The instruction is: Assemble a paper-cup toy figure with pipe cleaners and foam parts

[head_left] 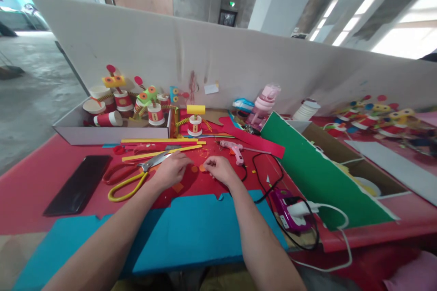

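My right hand [220,169] pinches the edge of a small orange paper disc [202,168] just above the red tabletop. A second orange disc [194,169] lies beside it, between my two hands. My left hand [174,170] is curled to the left of the discs, fingers bent together; what they hold, if anything, is hidden. Scissors [131,181] with red and yellow handles lie by my left wrist, blades partly under that hand. A pink glue gun [235,150] rests beyond my right hand. Behind stands a red paper cup figure [195,125] with a yellow paper roll on top.
A white box [112,135] holds cup figures at the left. Yellow paper strips [160,141] lie in front. A black phone [78,184] is at left, blue sheets [201,227] under my forearms. At right are a purple power strip [290,211], cables and a green-sided box [317,177].
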{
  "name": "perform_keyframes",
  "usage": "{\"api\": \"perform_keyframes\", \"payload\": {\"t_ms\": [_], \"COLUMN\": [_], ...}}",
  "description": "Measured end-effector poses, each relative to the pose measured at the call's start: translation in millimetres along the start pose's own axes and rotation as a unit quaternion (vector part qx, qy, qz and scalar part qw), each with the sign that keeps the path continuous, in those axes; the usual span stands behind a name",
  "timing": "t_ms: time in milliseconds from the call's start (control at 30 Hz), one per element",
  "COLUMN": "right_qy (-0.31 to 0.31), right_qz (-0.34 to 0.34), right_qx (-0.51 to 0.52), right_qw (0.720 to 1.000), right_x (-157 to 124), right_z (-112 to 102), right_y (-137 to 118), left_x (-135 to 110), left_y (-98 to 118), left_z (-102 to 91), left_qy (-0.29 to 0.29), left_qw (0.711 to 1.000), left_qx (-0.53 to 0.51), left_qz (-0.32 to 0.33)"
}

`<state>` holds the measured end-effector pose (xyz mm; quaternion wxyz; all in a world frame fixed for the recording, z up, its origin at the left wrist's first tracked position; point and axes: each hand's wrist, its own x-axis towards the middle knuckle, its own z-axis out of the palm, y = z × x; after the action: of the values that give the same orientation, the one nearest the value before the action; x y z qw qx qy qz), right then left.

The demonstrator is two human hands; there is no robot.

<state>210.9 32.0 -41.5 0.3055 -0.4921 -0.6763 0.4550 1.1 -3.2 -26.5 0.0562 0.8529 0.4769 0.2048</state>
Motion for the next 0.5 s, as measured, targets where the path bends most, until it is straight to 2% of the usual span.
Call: {"api": "perform_keyframes", "payload": {"t_ms": [67, 133, 233, 300, 333, 433, 500], "right_qy": [-0.027, -0.047, 0.002, 0.037, 0.034, -0.037, -0.059], "right_qz": [-0.057, -0.066, -0.038, -0.046, -0.062, -0.125, -0.144], "right_qx": [-0.057, -0.102, -0.149, -0.176, -0.188, -0.216, -0.236], "right_qw": [0.996, 0.991, 0.988, 0.983, 0.980, 0.968, 0.959], "right_x": [-2.3, -4.3, -7.5, -11.7, -14.7, -25.4, -30.9], "right_z": [-2.3, -1.9, -1.1, -3.5, -5.5, -10.8, -10.4], "right_y": [-1.3, -2.6, -3.6, -4.5, -5.3, -8.3, -9.6], "left_x": [0.3, 0.4, -0.1, -0.4, -0.4, 0.1, 0.5], "left_y": [0.3, -2.1, -8.1, -10.8, -11.1, -7.7, -4.2], "left_z": [-0.7, -2.1, -7.1, -11.5, -13.4, -16.0, -15.0], "left_qy": [-0.043, -0.068, -0.072, -0.063, -0.062, -0.095, -0.131], "left_qw": [0.997, 0.993, 0.992, 0.993, 0.994, 0.991, 0.984], "left_qx": [0.045, 0.081, 0.102, 0.099, 0.091, 0.060, 0.050], "left_qz": [0.039, 0.050, 0.033, 0.023, 0.027, 0.079, 0.111]}}
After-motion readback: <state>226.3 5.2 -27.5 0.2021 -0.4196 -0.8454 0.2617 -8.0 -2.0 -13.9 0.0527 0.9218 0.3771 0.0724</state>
